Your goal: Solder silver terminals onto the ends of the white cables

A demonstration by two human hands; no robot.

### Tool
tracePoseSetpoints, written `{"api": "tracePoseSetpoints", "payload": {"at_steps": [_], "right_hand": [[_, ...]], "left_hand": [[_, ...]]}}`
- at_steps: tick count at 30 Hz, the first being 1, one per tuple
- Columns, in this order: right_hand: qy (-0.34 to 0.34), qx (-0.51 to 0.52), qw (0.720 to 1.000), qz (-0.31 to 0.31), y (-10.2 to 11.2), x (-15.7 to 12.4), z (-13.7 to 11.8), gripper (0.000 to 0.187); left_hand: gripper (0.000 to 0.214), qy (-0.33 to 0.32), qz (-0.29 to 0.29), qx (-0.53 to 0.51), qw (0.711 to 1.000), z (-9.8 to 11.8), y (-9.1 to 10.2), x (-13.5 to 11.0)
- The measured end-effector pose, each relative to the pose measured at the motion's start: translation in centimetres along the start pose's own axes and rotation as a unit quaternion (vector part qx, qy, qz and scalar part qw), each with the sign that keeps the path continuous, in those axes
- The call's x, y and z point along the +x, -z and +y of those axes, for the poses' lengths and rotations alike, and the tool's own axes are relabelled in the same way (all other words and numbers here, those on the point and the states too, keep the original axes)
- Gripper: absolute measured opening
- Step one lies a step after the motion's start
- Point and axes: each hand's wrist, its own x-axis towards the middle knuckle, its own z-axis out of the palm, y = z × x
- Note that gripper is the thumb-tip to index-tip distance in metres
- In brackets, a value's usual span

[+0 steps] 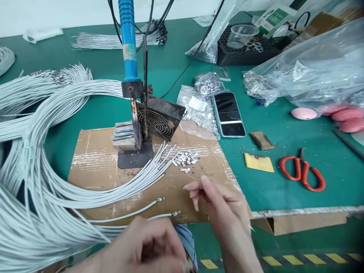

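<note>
My right hand is over the cardboard's right edge, thumb and fingers pinched on a thin wire that looks like solder. The wire's tip points toward a pile of small metal terminals. Low in the picture, my left hand is curled and blurred; what its fingers hold, if anything, is hidden. Beyond it lie two white cables with metal terminals on their ends. A bundle of white cables fans out toward the terminal pile. A blue-handled soldering iron is clamped upright, tip down, beside a small block.
Behind the cardboard stand a black fan, bags of metal parts and a phone. Red-handled cutters and a yellow sponge lie right. Large cable coils fill the left side. Black cords hang above.
</note>
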Motion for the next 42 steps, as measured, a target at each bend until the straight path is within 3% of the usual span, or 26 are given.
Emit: {"api": "tracePoseSetpoints", "payload": {"at_steps": [2, 5, 12, 19, 22, 27, 31, 36, 39, 42], "right_hand": [[-0.014, -0.006, 0.999, -0.038, -0.7, -0.5, 0.0, 0.026], [-0.035, -0.007, 0.995, -0.089, -2.1, -0.9, 0.0, 0.016], [-0.074, 0.076, 0.979, -0.176, -4.6, -0.9, 0.5, 0.011], [-0.159, 0.153, 0.955, -0.196, -4.6, -0.8, 0.3, 0.005], [-0.18, 0.172, 0.955, -0.161, -4.8, -0.6, 0.4, 0.01], [-0.148, 0.197, 0.967, -0.066, -4.6, -0.1, 0.4, 0.009], [-0.06, 0.052, 0.992, -0.099, -4.2, -0.3, -0.1, 0.013], [0.037, -0.121, 0.979, -0.161, -4.1, -0.9, -1.2, 0.015], [0.059, -0.149, 0.976, -0.147, -3.9, -1.0, -1.3, 0.023], [0.026, -0.095, 0.99, -0.099, -3.3, -0.8, -1.0, 0.021]], "left_hand": [[0.038, -0.043, 0.132, -0.121, 0.983, -0.3, 0.3, 1.5], [0.036, -0.063, 0.222, -0.246, 0.941, -1.0, 0.9, 2.0], [0.032, -0.062, 0.214, -0.336, 0.915, -0.6, 0.9, 1.0], [0.038, -0.036, 0.231, -0.314, 0.92, -0.5, 0.7, 1.2], [0.04, -0.043, 0.245, -0.294, 0.923, -0.4, 0.6, 1.1], [0.043, -0.062, 0.277, -0.237, 0.929, -0.4, 0.3, 1.1], [0.043, -0.083, 0.299, -0.202, 0.929, -0.8, 0.2, 1.4], [0.044, -0.114, 0.34, -0.133, 0.924, -1.2, -0.1, 1.8], [0.047, -0.112, 0.353, -0.115, 0.922, -1.1, -0.5, 1.9], [0.048, -0.11, 0.362, -0.111, 0.919, -0.8, -0.8, 2.0]]}}
